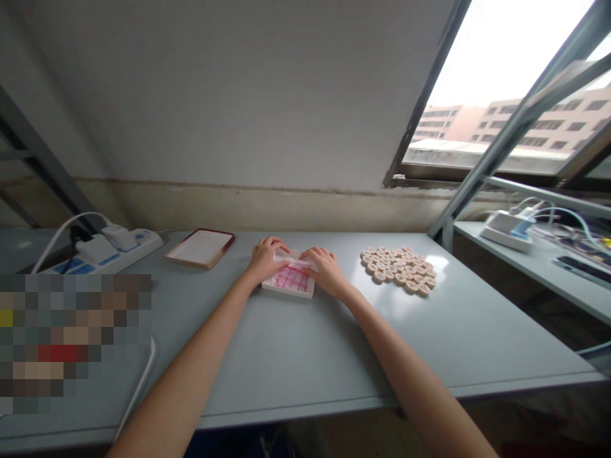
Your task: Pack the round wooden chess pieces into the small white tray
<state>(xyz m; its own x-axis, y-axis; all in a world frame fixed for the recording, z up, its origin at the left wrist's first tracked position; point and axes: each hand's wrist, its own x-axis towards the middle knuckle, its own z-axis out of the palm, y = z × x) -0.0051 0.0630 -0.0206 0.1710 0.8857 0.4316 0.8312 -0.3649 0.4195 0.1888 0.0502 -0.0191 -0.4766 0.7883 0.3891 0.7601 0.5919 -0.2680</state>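
A white box (289, 284) with a folded sheet printed in a red grid on top lies at the middle of the grey table (305, 356). My left hand (265, 258) rests on its left edge with fingers curled on the sheet. My right hand (324, 270) presses on its right side, fingers bent over the sheet. A cluster of several round wooden game pieces (399, 268) with red marks lies flat to the right of my right hand, apart from it.
A shallow red-rimmed lid or tray (201, 247) lies to the left of the box. A white power strip (111, 249) with plugs and cables sits at the far left. A second table (548, 267) with cables and devices stands at the right under the window.
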